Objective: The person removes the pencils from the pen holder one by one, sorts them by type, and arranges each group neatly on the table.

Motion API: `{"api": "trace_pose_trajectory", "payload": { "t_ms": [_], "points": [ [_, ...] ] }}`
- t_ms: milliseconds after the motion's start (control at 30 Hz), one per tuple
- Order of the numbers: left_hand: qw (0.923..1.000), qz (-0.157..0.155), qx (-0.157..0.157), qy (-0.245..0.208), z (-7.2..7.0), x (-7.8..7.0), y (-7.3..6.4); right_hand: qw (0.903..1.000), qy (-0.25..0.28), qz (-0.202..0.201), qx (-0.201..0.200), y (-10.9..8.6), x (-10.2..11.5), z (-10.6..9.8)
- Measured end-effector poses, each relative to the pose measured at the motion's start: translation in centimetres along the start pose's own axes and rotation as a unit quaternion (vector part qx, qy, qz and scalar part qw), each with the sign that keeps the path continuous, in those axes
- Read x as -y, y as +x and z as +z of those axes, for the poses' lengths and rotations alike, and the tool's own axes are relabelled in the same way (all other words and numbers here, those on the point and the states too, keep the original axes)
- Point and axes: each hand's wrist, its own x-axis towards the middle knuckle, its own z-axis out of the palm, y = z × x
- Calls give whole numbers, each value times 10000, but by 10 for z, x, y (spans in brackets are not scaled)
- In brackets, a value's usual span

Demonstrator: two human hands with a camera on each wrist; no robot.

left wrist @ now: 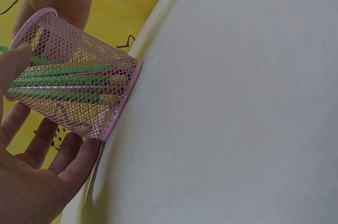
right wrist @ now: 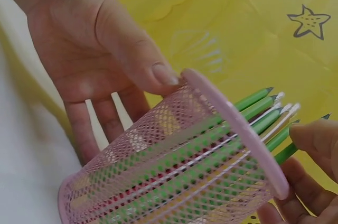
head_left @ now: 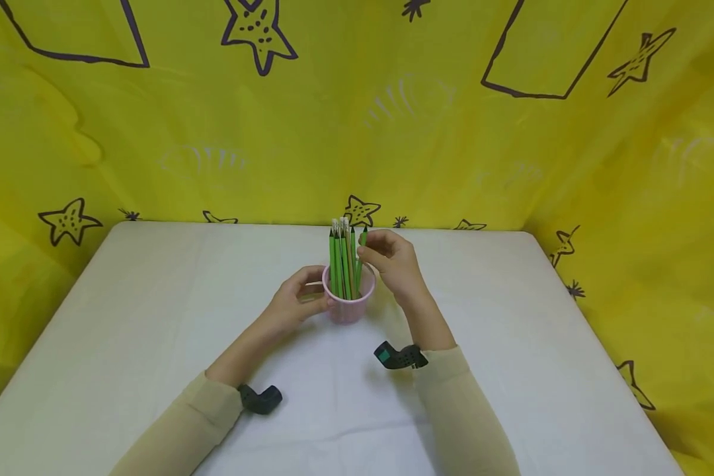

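A pink mesh pencil cup stands upright on the white-covered table. Green pencils, points up, lean inside it along with thin white-tipped sticks. My left hand holds the cup from its left side, thumb near the rim and fingers around the mesh wall in the left wrist view. At the cup's right edge, my right hand pinches a green pencil near its pointed top between thumb and fingers. That pencil's lower part is still inside the rim.
A white cloth covers the table around the cup. Yellow fabric printed with stars hangs behind and at both sides. Dark wrist-worn cameras sit on the left wrist and the right wrist.
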Motion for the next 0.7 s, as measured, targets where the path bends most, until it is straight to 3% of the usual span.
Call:
{"api": "trace_pose_trajectory", "payload": {
  "t_ms": [367, 700],
  "points": [
    [9999, -39, -64, -100, -1, -3, 3, 9926, 1157, -159, 322, -1, 16, -17],
    [9998, -158, -5, -137, 0, -2, 2, 9811, 1918, -116, -208, -7, 34, -30]
  ]
}}
